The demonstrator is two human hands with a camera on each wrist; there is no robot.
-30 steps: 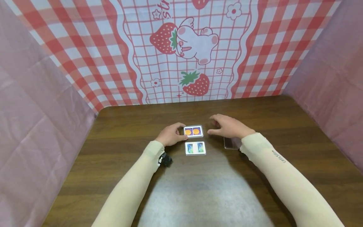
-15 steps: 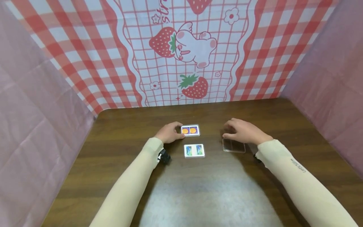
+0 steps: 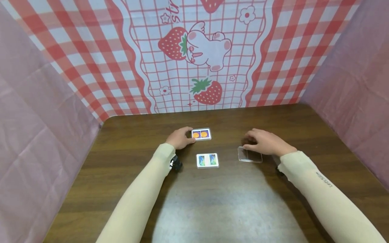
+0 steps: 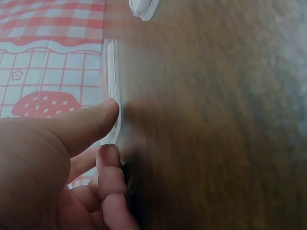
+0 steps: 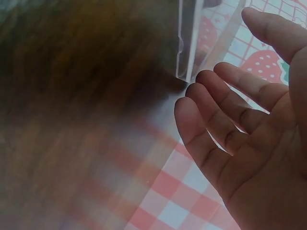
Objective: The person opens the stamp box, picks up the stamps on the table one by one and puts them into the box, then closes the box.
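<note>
My left hand [image 3: 179, 138] holds a clear flat case [image 3: 201, 134] by its left end, thumb on the near side. Inside is a white card with two orange round pictures on purple. In the left wrist view the thumb lies along the edge of this case [image 4: 110, 72]. Nearer to me lies a second case [image 3: 207, 160] with two blue-green pictures. My right hand [image 3: 268, 140] hovers with loosely bent fingers over the far edge of a see-through case [image 3: 250, 155]. The right wrist view shows relaxed fingers [image 5: 192, 120] with nothing between them.
All the cases lie on a brown wooden table [image 3: 212, 209]. A red checked cloth [image 3: 209, 67] with strawberries hangs along the back edge. Pink cloth [image 3: 45, 101] hangs at both sides.
My left hand has slid the orange-picture case away from me and slightly left, widening the gap to the blue-green one. The right hand has moved right, to above the see-through case.
</note>
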